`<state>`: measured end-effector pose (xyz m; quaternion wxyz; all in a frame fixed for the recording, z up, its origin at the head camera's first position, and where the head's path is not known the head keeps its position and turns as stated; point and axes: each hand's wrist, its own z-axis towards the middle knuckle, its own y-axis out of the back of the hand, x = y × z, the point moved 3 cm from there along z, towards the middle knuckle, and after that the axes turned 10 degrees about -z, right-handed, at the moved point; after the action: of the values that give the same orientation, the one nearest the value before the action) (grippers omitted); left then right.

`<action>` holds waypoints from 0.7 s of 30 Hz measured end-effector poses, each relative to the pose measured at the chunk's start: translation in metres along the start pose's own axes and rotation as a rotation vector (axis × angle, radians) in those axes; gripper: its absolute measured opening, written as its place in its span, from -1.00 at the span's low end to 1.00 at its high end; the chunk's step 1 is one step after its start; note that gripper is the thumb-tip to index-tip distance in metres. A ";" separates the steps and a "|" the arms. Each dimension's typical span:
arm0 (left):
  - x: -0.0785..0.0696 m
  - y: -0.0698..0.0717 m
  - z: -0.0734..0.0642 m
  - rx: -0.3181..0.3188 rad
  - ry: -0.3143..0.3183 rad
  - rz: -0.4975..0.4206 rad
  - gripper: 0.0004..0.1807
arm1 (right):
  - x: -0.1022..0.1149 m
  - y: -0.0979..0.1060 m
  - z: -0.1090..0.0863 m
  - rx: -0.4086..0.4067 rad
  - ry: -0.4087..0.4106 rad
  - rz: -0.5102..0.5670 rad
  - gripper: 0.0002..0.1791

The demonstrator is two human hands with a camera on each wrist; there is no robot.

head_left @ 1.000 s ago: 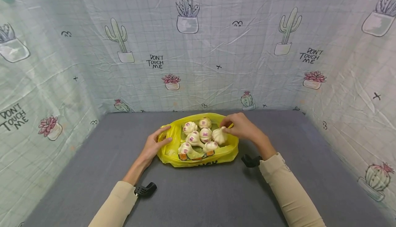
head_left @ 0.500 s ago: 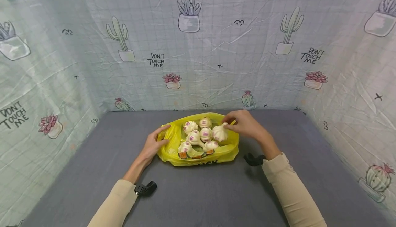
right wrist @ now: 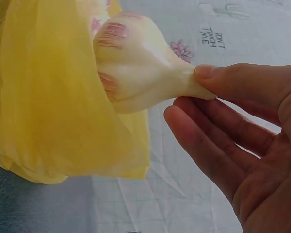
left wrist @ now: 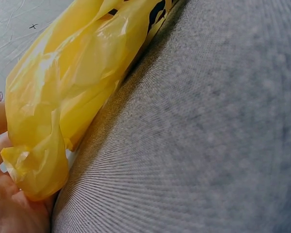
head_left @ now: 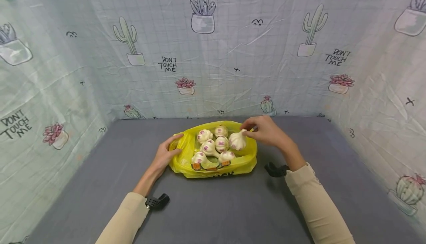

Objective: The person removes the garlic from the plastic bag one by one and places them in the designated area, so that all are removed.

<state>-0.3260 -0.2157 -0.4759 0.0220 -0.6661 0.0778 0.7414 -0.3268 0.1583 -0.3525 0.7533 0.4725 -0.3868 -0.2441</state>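
Observation:
A yellow plastic bag (head_left: 247, 165) lies on the table with its mouth wide, showing several garlic bulbs (head_left: 209, 147) inside. My right hand (head_left: 263, 130) pinches one garlic bulb (right wrist: 131, 63) by its stem between thumb and fingers, at the bag's right rim. In the right wrist view this bulb is partly hidden behind the bag's yellow wall (right wrist: 48, 97). My left hand (head_left: 165, 155) rests on the bag's left end, its thumb and index finger spread and fairly straight across the edge. Bunched yellow plastic (left wrist: 39, 170) lies against the palm in the left wrist view.
The bag stands on a grey cloth-covered table (head_left: 213, 210). A pale sheet printed with potted cacti (head_left: 219, 51) encloses the back and both sides. Each wrist carries a black camera mount (head_left: 276, 169).
My right hand has gone up and slightly to the right, raising the pinched garlic bulb a little from among the others. My left hand stays at the bag's left end.

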 end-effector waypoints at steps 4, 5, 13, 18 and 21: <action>-0.001 -0.001 0.000 0.001 -0.008 0.001 -0.35 | 0.005 0.004 -0.001 -0.011 0.018 -0.004 -0.82; -0.001 -0.001 0.000 0.002 -0.011 0.004 -0.35 | 0.006 0.004 -0.001 -0.013 0.025 -0.005 -0.82; -0.001 0.000 -0.002 -0.005 -0.016 0.019 -0.35 | 0.011 0.006 -0.002 -0.024 0.061 -0.011 -0.82; 0.000 -0.001 -0.002 0.001 -0.001 0.013 -0.34 | 0.012 0.011 -0.006 -0.044 0.049 -0.011 -0.79; 0.001 -0.001 -0.001 -0.007 0.010 0.013 -0.34 | 0.013 0.016 -0.009 -0.058 0.041 -0.011 -0.78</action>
<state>-0.3249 -0.2145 -0.4766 0.0142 -0.6693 0.0796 0.7386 -0.3122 0.1604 -0.3362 0.7732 0.4575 -0.3612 -0.2498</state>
